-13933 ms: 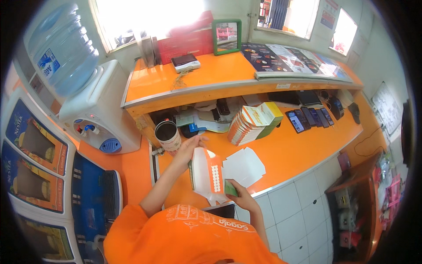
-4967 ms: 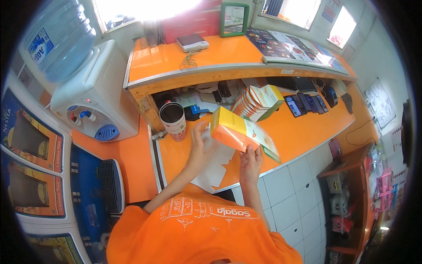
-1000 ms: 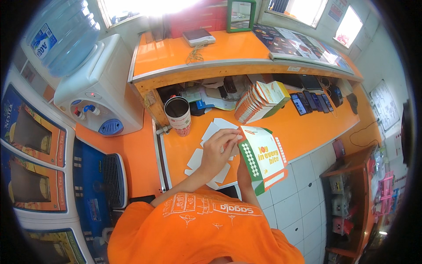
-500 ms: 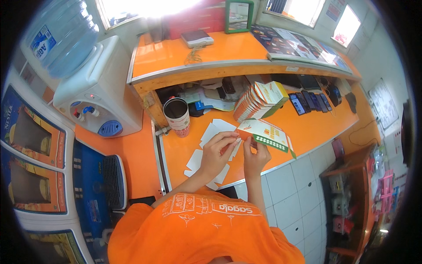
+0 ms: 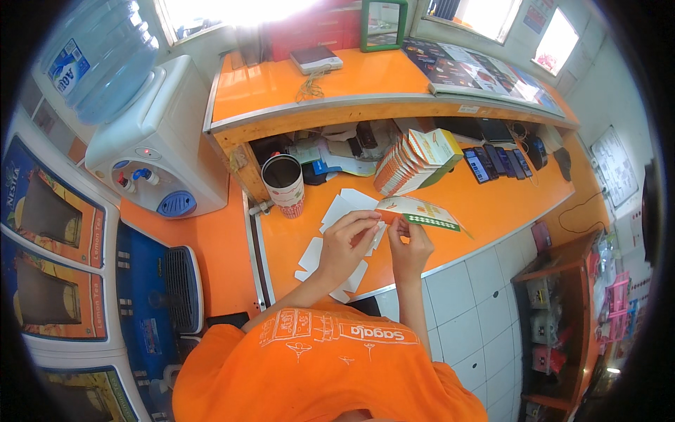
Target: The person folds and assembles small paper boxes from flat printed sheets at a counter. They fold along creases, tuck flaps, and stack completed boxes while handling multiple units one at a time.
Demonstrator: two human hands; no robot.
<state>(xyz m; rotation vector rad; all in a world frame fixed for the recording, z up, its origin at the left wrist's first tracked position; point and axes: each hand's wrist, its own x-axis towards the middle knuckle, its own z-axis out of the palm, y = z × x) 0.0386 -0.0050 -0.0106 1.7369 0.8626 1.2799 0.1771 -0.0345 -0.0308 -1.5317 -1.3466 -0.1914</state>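
A white, orange and green printed carton (image 5: 423,209) is held above the orange counter, its green checkered edge toward me. My right hand (image 5: 410,247) pinches its near edge. My left hand (image 5: 349,245) is closed, thumb against fingers, at the carton's left end, where an orange flap shows; the exact grip is partly hidden. Beneath my left hand lie blank white flat cartons (image 5: 339,209), spread over the counter. Just beyond the held carton stands a row of similar printed cartons (image 5: 415,163), packed closely together and leaning.
A tall printed paper cup (image 5: 285,193) stands left of the flat cartons. Several phones (image 5: 496,163) lie at the right under the raised shelf (image 5: 380,81). A water dispenser (image 5: 158,141) is at far left. An open shelf rack (image 5: 555,323) stands at right.
The held carton has tipped flatter and slightly lower, so its green checkered side looks narrower and its right-end flap is seen more edge-on. Both hands stay in nearly the same place.
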